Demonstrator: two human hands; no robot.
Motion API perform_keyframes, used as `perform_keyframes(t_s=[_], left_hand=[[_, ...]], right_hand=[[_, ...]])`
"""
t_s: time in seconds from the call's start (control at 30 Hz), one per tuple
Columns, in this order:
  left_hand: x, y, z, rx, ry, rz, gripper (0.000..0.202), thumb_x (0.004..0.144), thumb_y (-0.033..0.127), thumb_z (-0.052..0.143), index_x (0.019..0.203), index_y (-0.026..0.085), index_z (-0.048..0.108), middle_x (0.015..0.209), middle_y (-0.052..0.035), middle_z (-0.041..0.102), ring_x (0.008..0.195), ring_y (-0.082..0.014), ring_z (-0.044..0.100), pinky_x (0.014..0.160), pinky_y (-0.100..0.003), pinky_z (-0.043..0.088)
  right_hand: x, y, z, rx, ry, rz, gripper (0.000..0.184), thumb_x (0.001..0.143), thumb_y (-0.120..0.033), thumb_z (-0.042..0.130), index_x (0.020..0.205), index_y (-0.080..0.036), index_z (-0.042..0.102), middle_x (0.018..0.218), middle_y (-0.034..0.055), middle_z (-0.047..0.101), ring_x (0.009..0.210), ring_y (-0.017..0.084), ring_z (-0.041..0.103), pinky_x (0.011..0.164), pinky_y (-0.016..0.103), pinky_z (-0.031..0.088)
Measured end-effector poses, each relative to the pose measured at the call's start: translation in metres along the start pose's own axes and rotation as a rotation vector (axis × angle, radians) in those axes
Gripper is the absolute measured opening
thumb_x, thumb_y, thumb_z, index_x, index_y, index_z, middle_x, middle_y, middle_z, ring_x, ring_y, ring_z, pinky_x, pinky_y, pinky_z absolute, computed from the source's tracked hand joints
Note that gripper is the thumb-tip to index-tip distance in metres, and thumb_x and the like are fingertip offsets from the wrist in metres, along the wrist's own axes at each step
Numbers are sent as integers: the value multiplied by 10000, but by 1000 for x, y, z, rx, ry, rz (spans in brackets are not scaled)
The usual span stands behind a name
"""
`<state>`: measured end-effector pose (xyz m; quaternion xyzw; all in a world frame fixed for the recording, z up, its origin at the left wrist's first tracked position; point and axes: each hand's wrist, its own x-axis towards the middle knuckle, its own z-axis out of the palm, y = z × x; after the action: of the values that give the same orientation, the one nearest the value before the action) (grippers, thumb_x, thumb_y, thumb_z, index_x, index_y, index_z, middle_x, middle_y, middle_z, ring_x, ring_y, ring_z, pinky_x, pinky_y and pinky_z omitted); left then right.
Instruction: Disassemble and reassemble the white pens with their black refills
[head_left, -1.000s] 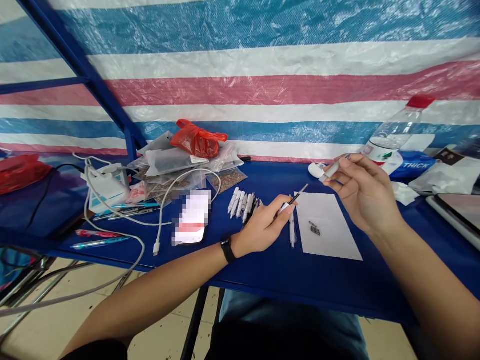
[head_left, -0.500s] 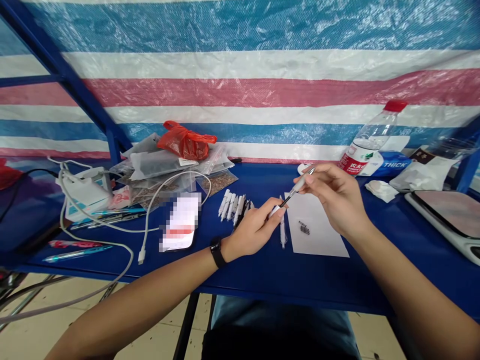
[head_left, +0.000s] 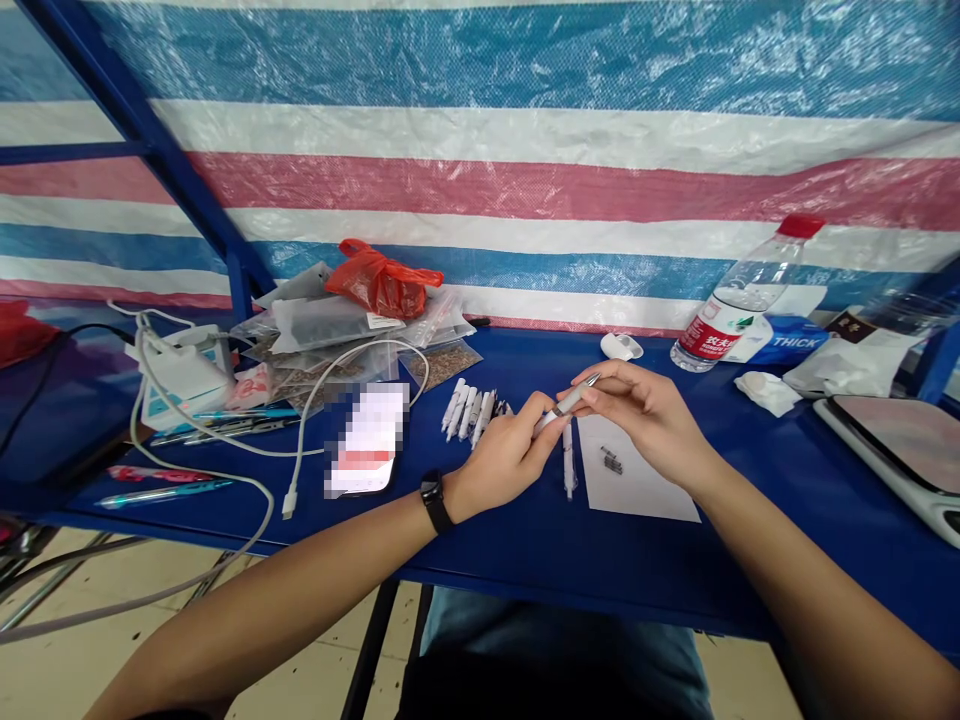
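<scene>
1. Over the blue table [head_left: 570, 560], both hands now close on one white pen [head_left: 564, 405]. A second ago the two hands held separate pieces with a short gap between them; that gap is gone, and the pieces read as a single pen, its dark tip at about 1 o'clock from the left hand [head_left: 504, 458].
2. Left hand: nearly closed, fingers curled and thumb pressed in, gripping the white lower barrel. Black watch band [head_left: 435, 503] on that wrist.
3. Right hand [head_left: 645, 418]: partly closed, thumb and forefinger pinching the metal section near the tip, remaining fingers loosely curled.
4. Pen lies between the hands, angled up and away, touching both, clear of the table.
5. Just below it, at 6 o'clock, a second white pen [head_left: 568, 460] lies on the table, beside a sheet of white paper [head_left: 637, 495]. On the paper, at about 3 o'clock from the left hand, sit small metal parts [head_left: 611, 460], too small to identify.
6. At 10 o'clock from the left hand, a tight row of white pens [head_left: 466, 412].
7. Farther out at 11 o'clock, clear plastic packets [head_left: 322, 325] under a red plastic bag [head_left: 382, 282]. At 1 o'clock from the right hand, a water bottle with a red cap [head_left: 731, 310].
</scene>
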<state>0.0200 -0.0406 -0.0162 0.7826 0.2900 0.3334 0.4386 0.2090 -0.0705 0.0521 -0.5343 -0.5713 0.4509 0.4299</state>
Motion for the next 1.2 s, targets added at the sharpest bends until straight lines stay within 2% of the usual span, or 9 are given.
perform_keyframes(t_s=[0.17, 0.33, 0.43, 0.57, 0.77, 0.9, 0.97, 1.1, 1.2], left_hand=[[-1, 0, -3, 249, -21, 86, 290, 1104, 427, 333, 1005, 206, 493, 592, 65, 432, 489, -134, 445, 530, -252, 233], [2, -1, -5, 412, 17, 205, 337, 1113, 419, 356, 1012, 189, 580, 710, 4, 623, 607, -161, 593, 560, -265, 275], [5, -3, -7, 401, 72, 150, 323, 1104, 419, 410, 1079, 197, 642, 862, -25, 690, 718, -165, 642, 610, -262, 347], [7, -7, -9, 370, 126, 107, 302, 1088, 394, 460, 1061, 184, 675, 857, -27, 678, 710, -155, 623, 628, -262, 381], [5, -5, -8, 404, 58, 136, 332, 1095, 413, 439, 1154, 207, 692, 930, -45, 705, 817, -180, 667, 681, -271, 432], [7, -5, -8, 382, 94, 115, 309, 1085, 401, 469, 1116, 195, 698, 891, -37, 697, 759, -168, 649, 655, -267, 419], [7, -6, -9, 382, 113, 121, 296, 1080, 391, 486, 1091, 187, 702, 879, -36, 697, 738, -164, 641, 647, -269, 408], [5, -4, -8, 416, 55, 138, 318, 1086, 399, 471, 1134, 193, 708, 902, -44, 700, 768, -171, 651, 642, -268, 395], [5, -2, -8, 410, 22, 110, 328, 1089, 394, 464, 1111, 187, 717, 850, -40, 674, 750, -164, 637, 630, -265, 381]], right_hand=[[-4, 1, 6, -204, 95, -71, 547, 825, -694, 771, 786, -167, 627, 713, 47, 687, 666, 155, 661, 638, 249, 523], [-4, 8, 8, -354, 171, 45, 820, 857, -895, 527, 502, -168, 393, 478, 12, 419, 460, 82, 380, 490, 241, 314], [-1, 7, 4, -288, 188, 52, 758, 855, -869, 567, 586, -167, 475, 540, 5, 447, 527, 99, 450, 547, 238, 372], [0, 4, 4, -208, 96, -36, 616, 826, -794, 691, 928, -189, 634, 746, 19, 614, 669, 138, 590, 632, 247, 467], [-3, 7, 7, -362, 174, 72, 825, 857, -897, 524, 491, -165, 414, 479, 18, 428, 475, 93, 413, 521, 250, 340], [-2, 5, 5, -263, 134, 10, 682, 836, -846, 623, 772, -167, 646, 705, 36, 609, 646, 134, 577, 605, 240, 434], [-1, 4, 5, -259, 95, -12, 648, 814, -822, 673, 866, -176, 653, 731, 29, 628, 636, 133, 580, 588, 236, 435], [-2, 6, 5, -353, 89, 120, 781, 856, -872, 557, 530, -164, 520, 474, 25, 478, 441, 104, 444, 507, 251, 371], [-2, 8, 3, -339, 135, 126, 799, 878, -880, 512, 536, -159, 558, 533, 53, 537, 512, 125, 510, 546, 254, 399]])
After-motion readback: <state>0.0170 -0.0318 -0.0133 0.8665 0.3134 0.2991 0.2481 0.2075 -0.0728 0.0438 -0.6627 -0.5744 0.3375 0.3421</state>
